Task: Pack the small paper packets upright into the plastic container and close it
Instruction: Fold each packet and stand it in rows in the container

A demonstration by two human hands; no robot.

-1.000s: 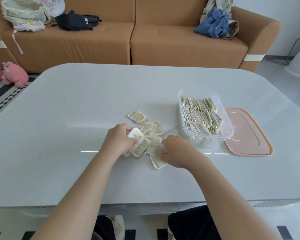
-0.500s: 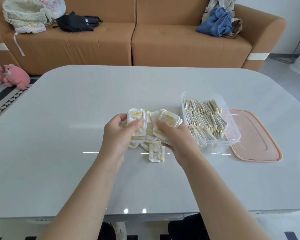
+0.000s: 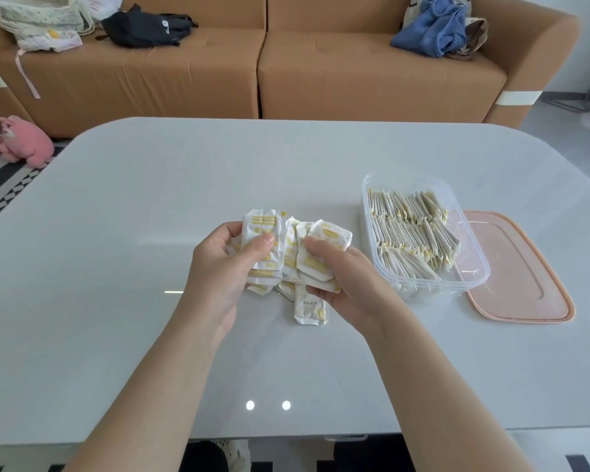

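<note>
Both hands hold a bunch of small white-and-yellow paper packets (image 3: 292, 247) above the table's middle. My left hand (image 3: 225, 270) grips the left part of the bunch, thumb on the front packet. My right hand (image 3: 341, 277) grips the right part. One packet (image 3: 310, 306) hangs low at the bunch's bottom; whether it touches the table I cannot tell. To the right stands the clear plastic container (image 3: 470, 277), open, with several rows of packets upright inside. Its pink lid (image 3: 518, 267) lies flat on the table just right of it.
The grey table (image 3: 133, 267) has rounded corners. Behind it stands a tan sofa (image 3: 259, 69) with bags and blue cloth on it. A pink plush toy (image 3: 21, 141) lies on the floor at the left.
One second ago both hands were gathering loose packets on the table. They have lifted the bunch off the surface and now hold it upright between them.
</note>
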